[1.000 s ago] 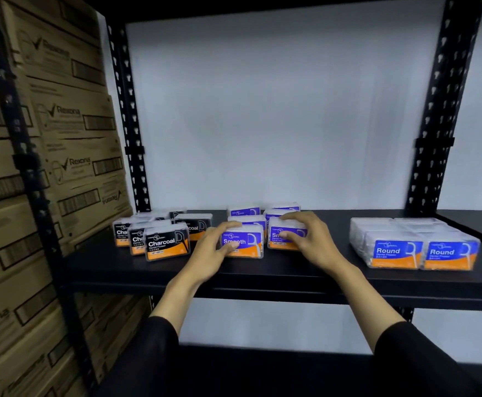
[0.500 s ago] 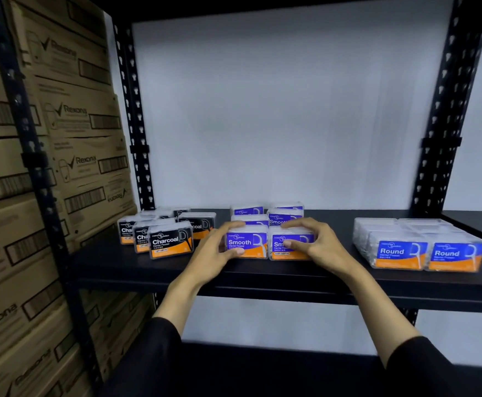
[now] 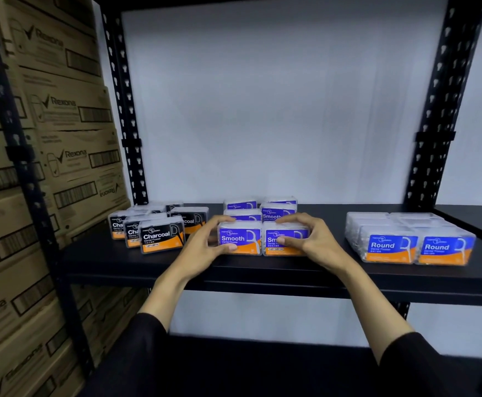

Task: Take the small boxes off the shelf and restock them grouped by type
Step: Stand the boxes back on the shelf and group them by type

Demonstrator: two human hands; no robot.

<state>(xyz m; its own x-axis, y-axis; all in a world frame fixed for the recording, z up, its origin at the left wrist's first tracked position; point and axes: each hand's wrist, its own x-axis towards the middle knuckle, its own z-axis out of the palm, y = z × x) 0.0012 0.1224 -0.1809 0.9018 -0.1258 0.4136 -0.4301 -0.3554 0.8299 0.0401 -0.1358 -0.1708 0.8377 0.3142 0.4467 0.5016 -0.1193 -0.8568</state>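
Three groups of small clear boxes stand on the black shelf [image 3: 262, 270]. Black-labelled Charcoal boxes [image 3: 162, 236] are at the left, purple Smooth boxes [image 3: 274, 214] in the middle, blue Round boxes [image 3: 391, 247] at the right. My left hand [image 3: 205, 247] curls round the left front Smooth box [image 3: 241, 239], thumb on its front and fingers over its top. My right hand [image 3: 311, 239] grips the right front Smooth box [image 3: 290, 237] the same way. The two front boxes touch side by side near the shelf's front edge.
Stacked brown Rexona cartons [image 3: 48, 156] fill the bay to the left. Black perforated uprights [image 3: 434, 110] frame the shelf against a white back wall. A lower black shelf [image 3: 234, 368] lies beneath my arms.
My two hands have drawn the two front Smooth boxes together and a little toward the shelf's front edge. The other groups have not moved.
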